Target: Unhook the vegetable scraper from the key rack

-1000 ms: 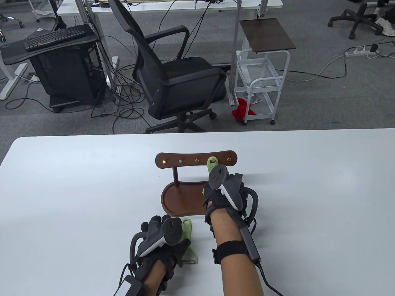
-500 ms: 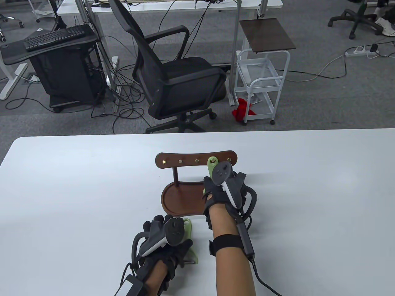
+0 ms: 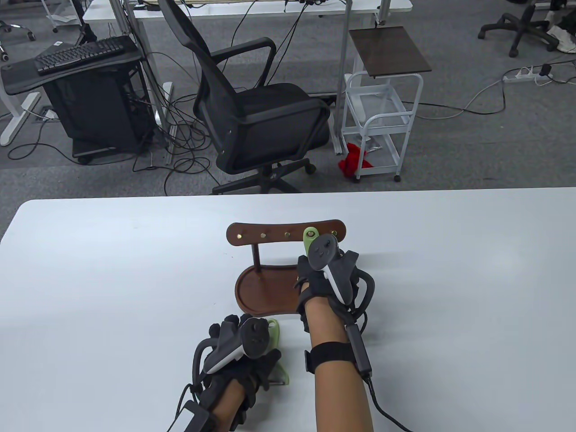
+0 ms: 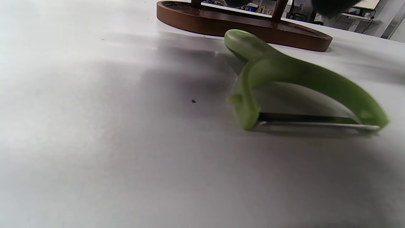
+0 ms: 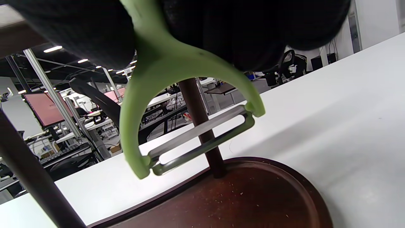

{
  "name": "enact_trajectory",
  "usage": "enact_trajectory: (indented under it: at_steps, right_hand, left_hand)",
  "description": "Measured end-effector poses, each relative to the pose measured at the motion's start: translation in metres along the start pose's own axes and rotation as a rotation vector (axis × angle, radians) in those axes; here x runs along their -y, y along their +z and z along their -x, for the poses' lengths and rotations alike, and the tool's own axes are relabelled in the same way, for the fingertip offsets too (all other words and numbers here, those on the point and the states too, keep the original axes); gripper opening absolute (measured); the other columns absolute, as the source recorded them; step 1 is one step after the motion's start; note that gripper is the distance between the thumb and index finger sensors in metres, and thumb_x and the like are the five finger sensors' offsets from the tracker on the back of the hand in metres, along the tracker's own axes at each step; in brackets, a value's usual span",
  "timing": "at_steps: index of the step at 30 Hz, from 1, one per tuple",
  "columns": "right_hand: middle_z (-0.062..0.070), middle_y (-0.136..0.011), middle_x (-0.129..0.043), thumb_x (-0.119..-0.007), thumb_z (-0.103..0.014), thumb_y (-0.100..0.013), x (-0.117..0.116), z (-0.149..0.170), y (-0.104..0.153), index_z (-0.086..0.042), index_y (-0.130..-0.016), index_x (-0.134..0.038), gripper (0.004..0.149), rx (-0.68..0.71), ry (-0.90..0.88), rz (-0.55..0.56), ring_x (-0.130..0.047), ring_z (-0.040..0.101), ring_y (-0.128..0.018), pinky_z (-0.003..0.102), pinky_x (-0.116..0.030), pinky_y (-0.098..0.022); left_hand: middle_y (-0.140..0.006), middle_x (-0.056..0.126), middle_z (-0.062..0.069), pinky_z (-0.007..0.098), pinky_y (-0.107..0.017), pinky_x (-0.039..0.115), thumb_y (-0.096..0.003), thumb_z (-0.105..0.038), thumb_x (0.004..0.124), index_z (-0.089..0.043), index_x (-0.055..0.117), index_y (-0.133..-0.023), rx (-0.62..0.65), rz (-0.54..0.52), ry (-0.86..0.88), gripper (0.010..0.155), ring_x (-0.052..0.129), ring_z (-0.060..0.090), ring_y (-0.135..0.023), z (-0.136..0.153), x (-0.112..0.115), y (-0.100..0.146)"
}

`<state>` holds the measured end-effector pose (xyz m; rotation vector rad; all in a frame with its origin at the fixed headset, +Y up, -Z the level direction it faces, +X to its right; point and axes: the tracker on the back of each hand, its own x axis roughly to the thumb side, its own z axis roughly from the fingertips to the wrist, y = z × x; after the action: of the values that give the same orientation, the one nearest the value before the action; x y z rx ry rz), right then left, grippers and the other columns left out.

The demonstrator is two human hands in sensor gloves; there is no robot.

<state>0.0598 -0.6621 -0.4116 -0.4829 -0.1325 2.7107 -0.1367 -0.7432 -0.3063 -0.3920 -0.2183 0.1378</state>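
White table (image 3: 90,270) under everything; my right hand (image 3: 330,274) grips the green scraper (image 5: 177,95), whose loop hangs on the rack (image 3: 279,231). I'd lift until the loop clears its peg, then pull toward me (not sideways). Left hand (image 3: 243,351) rests by a second scraper (image 4: 284,82), grip unclear.

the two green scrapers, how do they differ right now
The hanging scraper hangs from the key rack, blade down above the tray; the loose scraper lies flat on the table in front of the rack. The right hand grips the hanging scraper's handle; the left hand rests by the loose scraper, contact unclear. Both are green, Y-shaped, with metal blades.
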Motion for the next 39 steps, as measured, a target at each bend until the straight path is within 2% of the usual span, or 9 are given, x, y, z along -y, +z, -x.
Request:
enact_trajectory:
  at_steps: [18,26,39]
  right_hand:
    - [0.015,-0.081,-0.084,-0.082,-0.051,-0.042,0.004,0.009,0.017,-0.014,-0.080,-0.077,0.054,0.063,0.009,0.027,-0.086,0.037,-0.061,0.052,-0.075,-0.043]
    - [0.015,-0.080,-0.085,-0.082,-0.051,-0.042,0.009,0.012,0.045,-0.014,-0.080,-0.078,0.053,0.095,0.016,0.013,-0.087,0.037,-0.059,0.052,-0.075,-0.042]
    - [0.016,-0.076,-0.087,-0.081,-0.052,-0.042,0.014,0.040,0.085,-0.013,-0.078,-0.079,0.053,0.100,-0.009,-0.008,-0.089,0.036,-0.055,0.051,-0.078,-0.039]
  left_hand:
    - [-0.116,0.018,0.018,0.077,-0.066,0.013,-0.0530,-0.056,0.064,-0.022,0.030,-0.113,0.005,-0.012,0.010,0.077,0.014,0.055,-0.106,0.001,-0.002,0.001]
    - [-0.116,0.018,0.018,0.077,-0.066,0.013,-0.0530,-0.056,0.064,-0.022,0.030,-0.113,0.010,-0.022,-0.006,0.077,0.014,0.055,-0.106,0.000,-0.001,0.004]
    - [-0.116,0.019,0.018,0.077,-0.066,0.013,-0.0529,-0.056,0.064,-0.022,0.030,-0.113,0.007,-0.045,-0.033,0.077,0.014,0.054,-0.107,-0.001,-0.001,0.008]
